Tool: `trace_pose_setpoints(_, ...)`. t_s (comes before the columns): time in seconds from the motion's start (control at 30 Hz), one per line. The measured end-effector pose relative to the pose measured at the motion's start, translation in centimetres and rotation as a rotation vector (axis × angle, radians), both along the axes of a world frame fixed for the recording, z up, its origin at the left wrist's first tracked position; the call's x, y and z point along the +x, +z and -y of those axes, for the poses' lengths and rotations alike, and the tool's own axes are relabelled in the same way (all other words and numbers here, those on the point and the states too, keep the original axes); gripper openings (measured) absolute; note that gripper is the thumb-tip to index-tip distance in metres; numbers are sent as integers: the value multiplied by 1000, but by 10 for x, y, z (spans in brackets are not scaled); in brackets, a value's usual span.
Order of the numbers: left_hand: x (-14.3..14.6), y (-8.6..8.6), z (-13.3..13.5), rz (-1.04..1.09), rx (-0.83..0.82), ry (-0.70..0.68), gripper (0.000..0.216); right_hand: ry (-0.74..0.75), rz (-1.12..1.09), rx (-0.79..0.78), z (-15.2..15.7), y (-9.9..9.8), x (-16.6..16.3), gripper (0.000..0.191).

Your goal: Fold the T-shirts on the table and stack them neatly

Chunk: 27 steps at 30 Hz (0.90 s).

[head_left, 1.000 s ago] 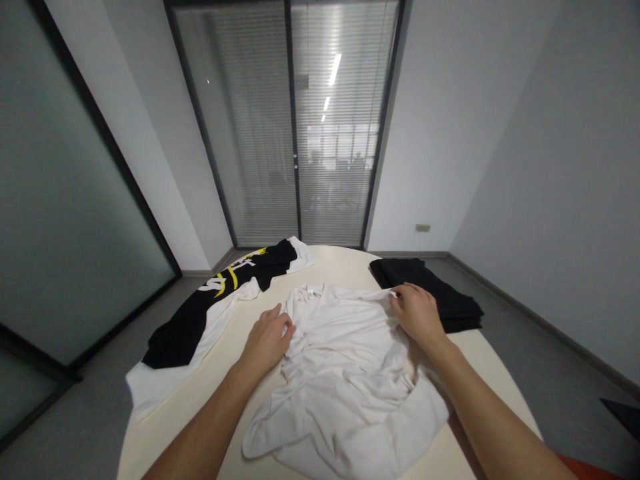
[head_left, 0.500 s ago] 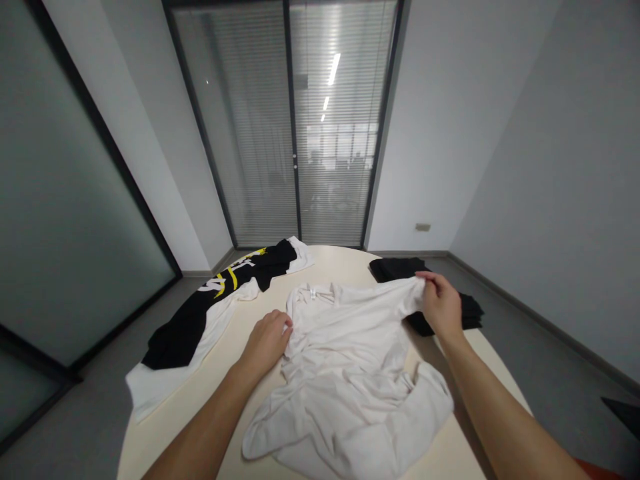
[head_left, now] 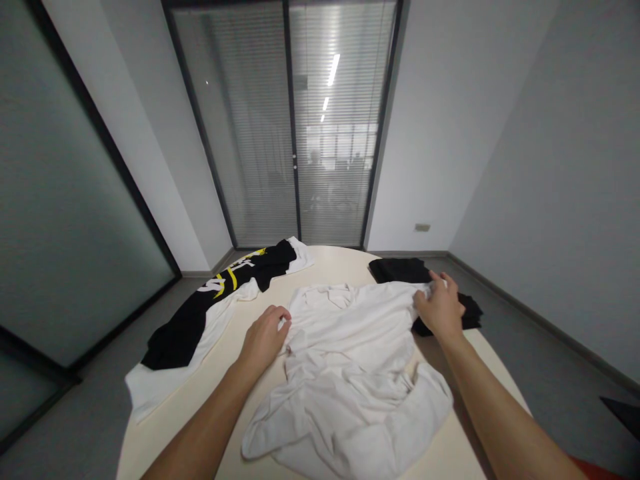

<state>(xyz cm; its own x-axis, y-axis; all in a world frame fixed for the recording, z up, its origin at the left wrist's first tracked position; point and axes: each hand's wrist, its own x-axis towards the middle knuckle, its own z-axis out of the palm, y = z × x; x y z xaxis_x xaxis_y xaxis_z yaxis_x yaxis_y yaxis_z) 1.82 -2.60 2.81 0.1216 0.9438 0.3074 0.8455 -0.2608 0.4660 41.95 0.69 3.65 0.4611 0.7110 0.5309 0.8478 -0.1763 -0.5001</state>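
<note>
white shirt (head_left: 350, 353) lies crumpled across the middle of the round pale table (head_left: 345, 263), collar end away from the person, lower half bunched in folds toward the near edge. left hand (head_left: 264, 335) is down at the shirt's left edge, fingers curled in with the thumb, pinched together on the fabric right at the hem of that side. over on the other side, right hand (head_left: 440, 308) sits at the shirt's far right corner, fingers bent over a small bunch of white cloth, gripping it low over the tabletop. between the two hands the upper part of the shirt looks fairly flat, while the part nearer the person is heaped and wrinkled, one flap hanging toward the table's near rim. just past the right hand, touching or nearly touching the gripped corner, rests a folded black garment (head_left: 400, 269) at the table's far right. well off to the left, a black and white top with yellow marks (head_left: 200, 313) sprawls along the table's left edge, apart from the white shirt. behind the table stand glass doors with blinds (head_left: 295, 133).
</note>
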Motion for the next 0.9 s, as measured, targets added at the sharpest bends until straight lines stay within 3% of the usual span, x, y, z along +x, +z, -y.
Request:
trace_pose_setpoints(0.2, -15, 0, -17, 317, 120, 140, 13, -3, -11, -187, 1, 3, -1, 43)
trace_pose_setpoints(0.43, -46, 11, -31, 609, 287, 519, 13, 67, -24, 146, -4, -3, 12, 54)
trace_pose_setpoints(0.53, -52, 11, -32, 638, 342, 597, 12, 67, -25, 241, -6, -5, 13, 58)
trace_pose_setpoints(0.63, -49, 8, -32, 600, 268, 565, 16, 41, 0, 164, -4, -4, 11, 53)
trace_pose_setpoints(0.77, -36, 3, -27, 430, 84, 398, 24, 29, 28, 27, 0, 1, 6, 38)
trace_pose_setpoints(0.9, -24, 1, -17, 197, -33, 303, 41, 25, 140, 33, 2, 4, 1, 38)
